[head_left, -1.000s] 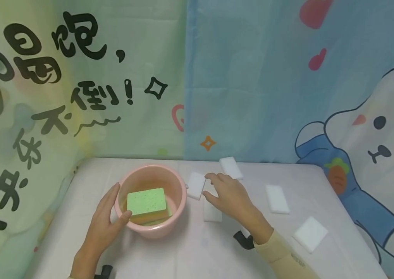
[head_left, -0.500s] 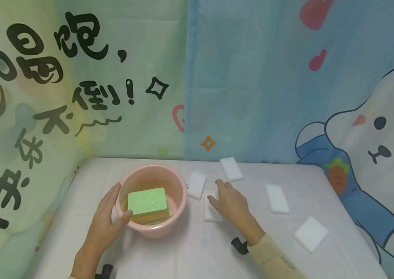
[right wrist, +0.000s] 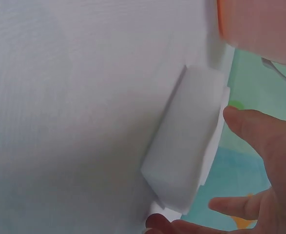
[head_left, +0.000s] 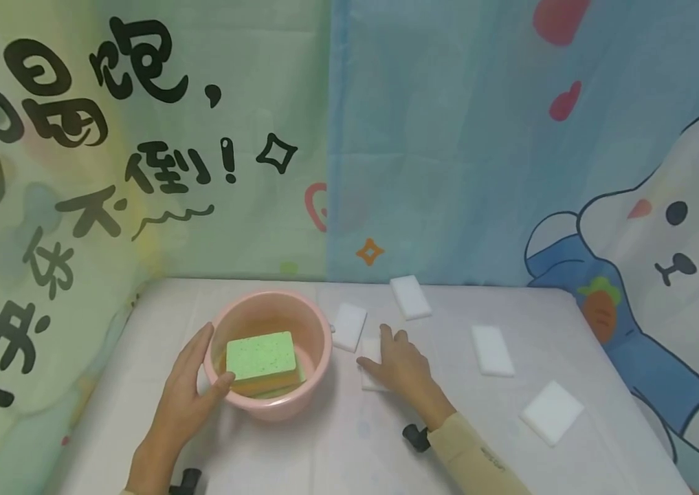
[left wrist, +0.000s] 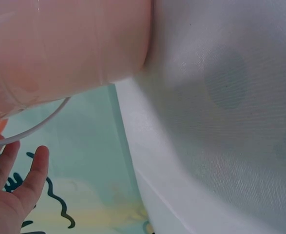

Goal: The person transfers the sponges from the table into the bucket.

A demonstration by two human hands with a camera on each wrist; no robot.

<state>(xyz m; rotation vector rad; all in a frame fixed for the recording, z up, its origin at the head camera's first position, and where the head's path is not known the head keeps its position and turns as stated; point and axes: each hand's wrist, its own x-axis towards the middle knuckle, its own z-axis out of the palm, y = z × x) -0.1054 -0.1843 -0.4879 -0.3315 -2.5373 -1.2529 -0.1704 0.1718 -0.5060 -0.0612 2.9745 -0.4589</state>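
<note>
A pink bucket (head_left: 278,411) stands on the white-covered table, holding a green-topped sponge (head_left: 259,354) with a yellowish layer below. Against the bucket's left side rests my left hand (head_left: 179,405), its thumb at the rim; in the left wrist view the visible fingers (left wrist: 34,178) extend straight near the thin handle (left wrist: 40,123). My right hand (head_left: 407,371) hovers over a white rectangular block (head_left: 371,352), partly covering it. The right wrist view puts this block (right wrist: 186,136) between spread thumb and fingers, with no grip visible.
More flat white blocks lie around: one (head_left: 349,326) beside the bucket, one (head_left: 411,297) at the back edge, and two (head_left: 493,350) to the right. Printed curtains (head_left: 436,172) hang behind the table and along its left side.
My right hand has shifted slightly left and toward me, coming down over the near white block with its fingers spread. The left hand stays at the bucket, which has not moved.
</note>
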